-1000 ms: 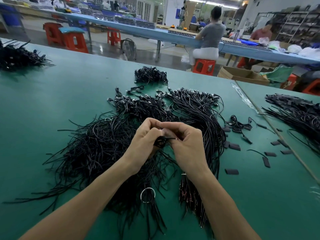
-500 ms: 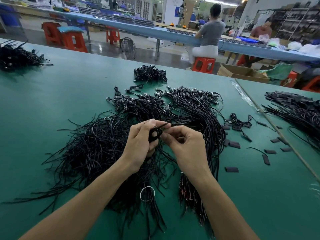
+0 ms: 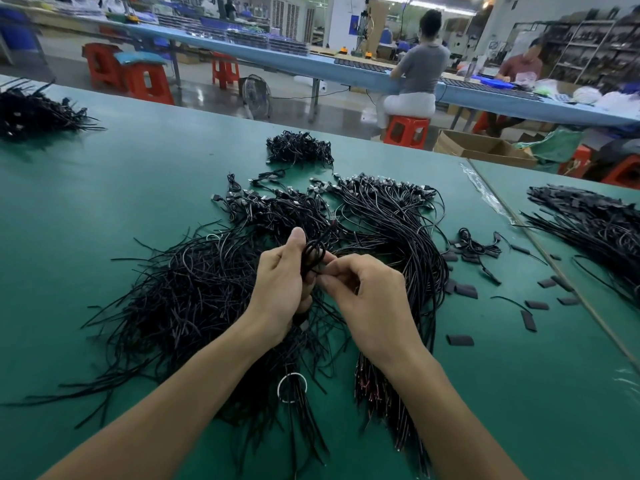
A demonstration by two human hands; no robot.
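The left hand (image 3: pixel 280 289) has its grip closed round a small coiled cable (image 3: pixel 312 255): the thumb stands up behind the loop and the curled fingers hold it from the front. The right hand (image 3: pixel 370 303) meets it from 3 o'clock, with its grip narrow and the fingertips pinching the lower edge of the same coil. The coil sits between the two hands, raised above the tabletop (image 3: pixel 121 188) and over the middle of the work area.

Directly beneath the hands, spreading out to 9 o'clock, lies a loose heap of black wires (image 3: pixel 194 289). At 1 o'clock a thicker bundle with connector ends (image 3: pixel 391 216) curves down past the right wrist. At 6 o'clock a white ring (image 3: pixel 292 388) binds a few strands. A few short black sleeve pieces (image 3: pixel 465 291) lie scattered at 3 o'clock, apart from the bundle. A small dark pile (image 3: pixel 299 148) rests at 12 o'clock, well apart. Further wire piles lie far out at 10 o'clock (image 3: pixel 31 112) and at 2 o'clock (image 3: pixel 595 223).
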